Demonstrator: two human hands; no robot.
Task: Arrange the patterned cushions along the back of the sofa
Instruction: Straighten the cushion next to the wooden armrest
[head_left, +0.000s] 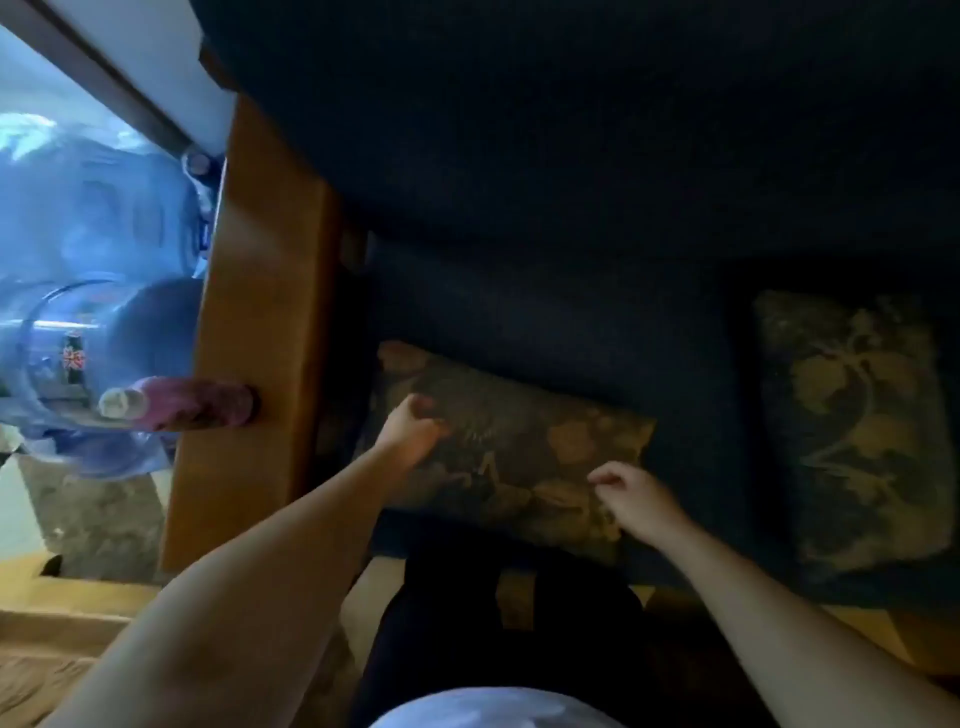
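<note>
A brown floral-patterned cushion lies on the dark blue sofa seat, close to the wooden armrest. My left hand rests on the cushion's left part with its fingers curled against the fabric. My right hand hovers over the cushion's right lower part, fingers loosely bent and apart, holding nothing. A second cushion, dark with a gold leaf pattern, lies further right on the seat. The dark sofa backrest fills the upper part of the view.
A broad wooden armrest bounds the sofa on the left. Beyond it is a bright window area with a glass bowl and a purple bottle-like object. My dark-trousered legs stand at the sofa's front edge.
</note>
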